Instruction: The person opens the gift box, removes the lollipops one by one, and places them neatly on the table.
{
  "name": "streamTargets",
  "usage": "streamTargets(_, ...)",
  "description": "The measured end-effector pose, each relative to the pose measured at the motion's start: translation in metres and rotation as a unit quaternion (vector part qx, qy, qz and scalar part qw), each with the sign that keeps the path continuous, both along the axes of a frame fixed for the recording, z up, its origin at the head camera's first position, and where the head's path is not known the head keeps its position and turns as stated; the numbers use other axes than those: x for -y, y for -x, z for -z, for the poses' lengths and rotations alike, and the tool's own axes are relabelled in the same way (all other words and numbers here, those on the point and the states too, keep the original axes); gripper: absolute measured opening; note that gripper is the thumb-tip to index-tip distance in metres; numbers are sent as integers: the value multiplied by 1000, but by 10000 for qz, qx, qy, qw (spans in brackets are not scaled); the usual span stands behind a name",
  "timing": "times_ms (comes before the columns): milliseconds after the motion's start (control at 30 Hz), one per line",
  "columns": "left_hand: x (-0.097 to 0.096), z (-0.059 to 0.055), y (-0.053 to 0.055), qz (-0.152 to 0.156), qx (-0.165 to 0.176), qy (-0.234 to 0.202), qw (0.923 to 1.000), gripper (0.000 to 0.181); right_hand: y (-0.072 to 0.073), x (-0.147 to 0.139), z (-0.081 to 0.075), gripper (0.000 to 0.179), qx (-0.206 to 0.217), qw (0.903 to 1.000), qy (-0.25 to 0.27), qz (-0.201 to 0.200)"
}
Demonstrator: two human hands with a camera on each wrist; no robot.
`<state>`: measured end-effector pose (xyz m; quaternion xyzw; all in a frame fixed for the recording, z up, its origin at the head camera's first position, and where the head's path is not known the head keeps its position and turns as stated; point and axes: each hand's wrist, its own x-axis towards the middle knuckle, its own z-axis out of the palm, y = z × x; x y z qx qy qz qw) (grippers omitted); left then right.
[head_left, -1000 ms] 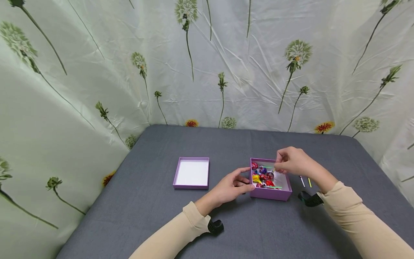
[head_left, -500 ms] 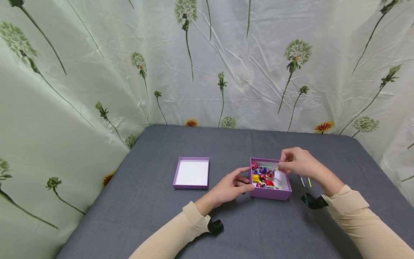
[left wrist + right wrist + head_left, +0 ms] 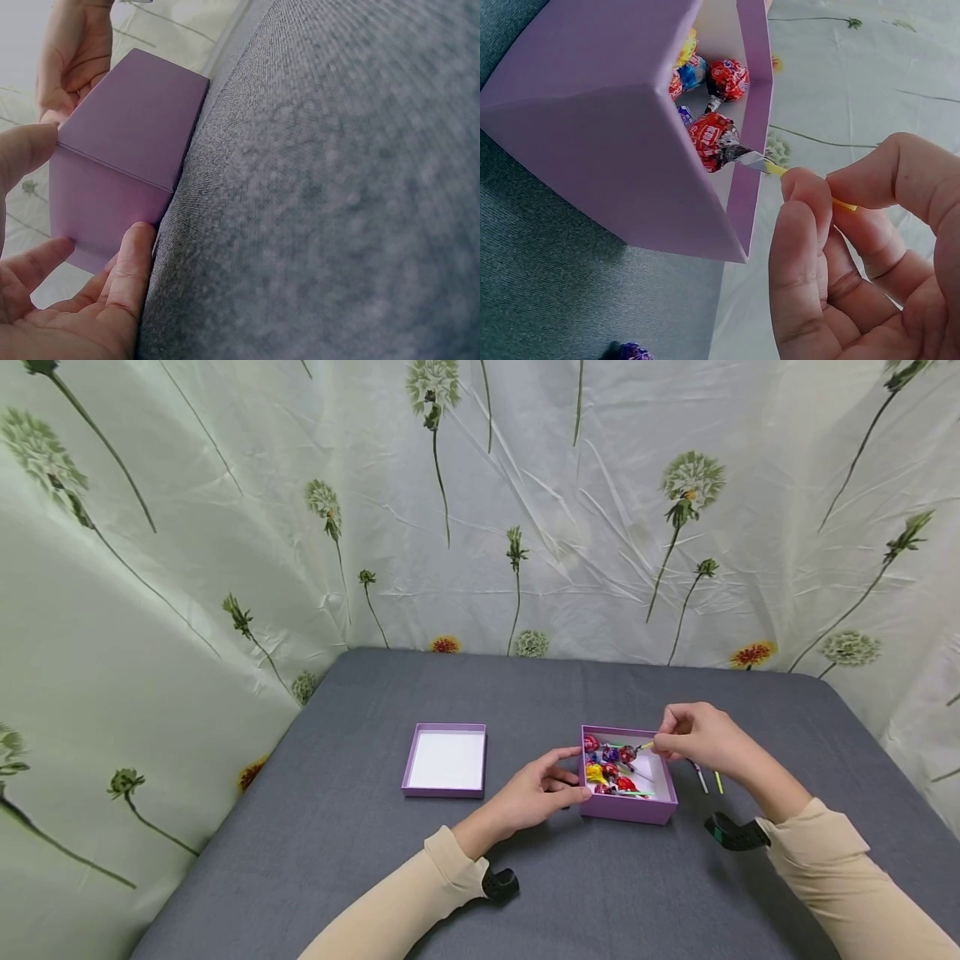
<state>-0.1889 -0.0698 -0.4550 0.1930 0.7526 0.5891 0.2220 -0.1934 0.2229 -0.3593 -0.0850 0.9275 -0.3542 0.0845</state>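
Note:
My right hand (image 3: pixel 701 739) pinches the yellow stick of a lollipop (image 3: pixel 716 141) between thumb and fingertips. The lollipop's red wrapped head is at the opening of the purple box (image 3: pixel 626 810), tilted with its stick towards the hand. Inside the box lie several other wrapped lollipops, among them a red one (image 3: pixel 727 79) and a yellow one (image 3: pixel 595 773). My left hand (image 3: pixel 532 792) rests against the box's left side. In the left wrist view, its extended fingertips (image 3: pixel 137 240) touch the purple wall and the thumb is at the upper corner.
A shallow purple lid (image 3: pixel 450 762) with a white inside lies to the left on the grey table (image 3: pixel 525 693). Right of the box, white and yellow sticks (image 3: pixel 718 782) show partly behind the right forearm. A purple wrapped lollipop (image 3: pixel 634 352) shows at the right wrist view's bottom edge.
My right hand has drawn back to the right over the box's right edge, still pinching the lollipop's stick. The left hand and the box have stayed in place.

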Motion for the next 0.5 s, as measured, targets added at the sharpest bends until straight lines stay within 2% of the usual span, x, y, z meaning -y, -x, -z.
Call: streamTargets(500,1,-1,0,27,-17,-21,10000,62,-9,-16,7,17,-234,9971,696,204)
